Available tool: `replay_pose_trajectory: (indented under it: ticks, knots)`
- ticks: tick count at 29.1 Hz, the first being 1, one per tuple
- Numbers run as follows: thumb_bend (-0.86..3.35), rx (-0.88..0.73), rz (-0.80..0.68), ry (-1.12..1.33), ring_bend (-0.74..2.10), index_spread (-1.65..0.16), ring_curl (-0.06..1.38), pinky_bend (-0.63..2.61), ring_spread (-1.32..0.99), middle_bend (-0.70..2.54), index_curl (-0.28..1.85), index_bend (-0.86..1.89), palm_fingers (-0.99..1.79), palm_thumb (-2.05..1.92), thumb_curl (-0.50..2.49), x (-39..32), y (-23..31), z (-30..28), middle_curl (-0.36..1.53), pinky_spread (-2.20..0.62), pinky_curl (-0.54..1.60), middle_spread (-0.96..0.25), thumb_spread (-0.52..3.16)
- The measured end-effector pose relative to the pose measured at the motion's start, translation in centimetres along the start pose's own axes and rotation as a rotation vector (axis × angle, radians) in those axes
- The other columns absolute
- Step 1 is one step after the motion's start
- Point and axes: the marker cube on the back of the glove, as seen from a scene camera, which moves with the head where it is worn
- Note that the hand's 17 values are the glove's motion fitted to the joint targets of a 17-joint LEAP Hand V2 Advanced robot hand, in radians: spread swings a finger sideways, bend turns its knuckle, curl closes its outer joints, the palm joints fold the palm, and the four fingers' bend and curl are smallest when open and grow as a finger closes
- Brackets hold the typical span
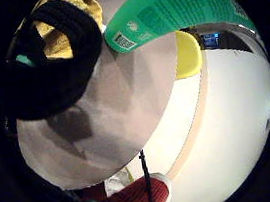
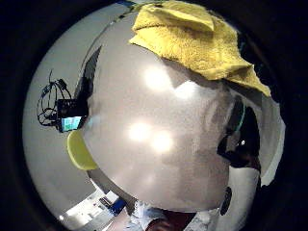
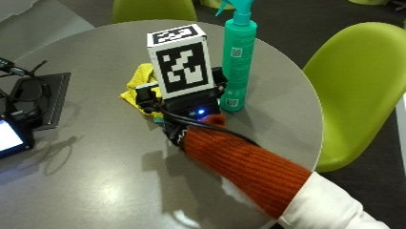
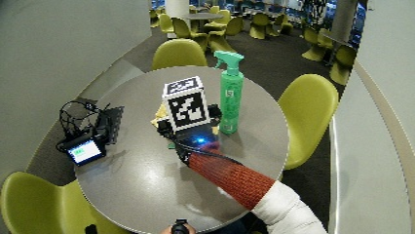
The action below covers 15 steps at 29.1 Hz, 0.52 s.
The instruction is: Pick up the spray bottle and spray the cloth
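A green spray bottle stands upright on the round grey table, toward its far right side. My gloved right hand hovers low just left of the bottle's base and grips nothing. In the little finger side palm view the bottle shows close by, and a gloved finger curves loosely, apart from it. A crumpled yellow cloth lies on the table just beyond the hand, partly hidden by it.
A black pad with cables and a small lit screen sit at the table's left edge. Lime-green chairs stand around the table. The table's right edge runs close behind the bottle.
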Motion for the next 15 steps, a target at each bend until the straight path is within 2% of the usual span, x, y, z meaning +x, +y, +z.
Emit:
replay_pose_trajectory:
  ticks: [2, 7, 13, 15]
  knots:
    - [0.54, 0.0, -0.015, -0.017, 0.47, -0.09, 0.1, 0.41, -0.03, 0.35, 0.06, 0.13, 0.89, 0.76, 0.16, 0.3, 0.3, 0.0, 0.11, -0.02, 0.1, 0.01, 0.32]
    - [0.59, 0.089, -0.061, -0.219, 0.52, -0.13, 0.22, 0.44, -0.05, 0.37, 0.13, 0.11, 0.8, 0.83, 0.22, 3.3, 2.2, -0.1, 0.19, -0.03, 0.21, 0.0, 0.53]
    - [0.54, 0.417, -0.048, -0.873, 0.54, -0.17, 0.27, 0.44, -0.06, 0.4, 0.17, 0.13, 0.8, 0.82, 0.26, 12.3, 5.7, -0.9, 0.25, -0.04, 0.27, -0.01, 0.71]
    - [0.52, 0.511, -0.034, -1.023, 0.53, -0.18, 0.28, 0.43, -0.07, 0.41, 0.18, 0.14, 0.82, 0.82, 0.27, 15.1, 6.2, -0.9, 0.27, -0.04, 0.28, -0.01, 0.75]
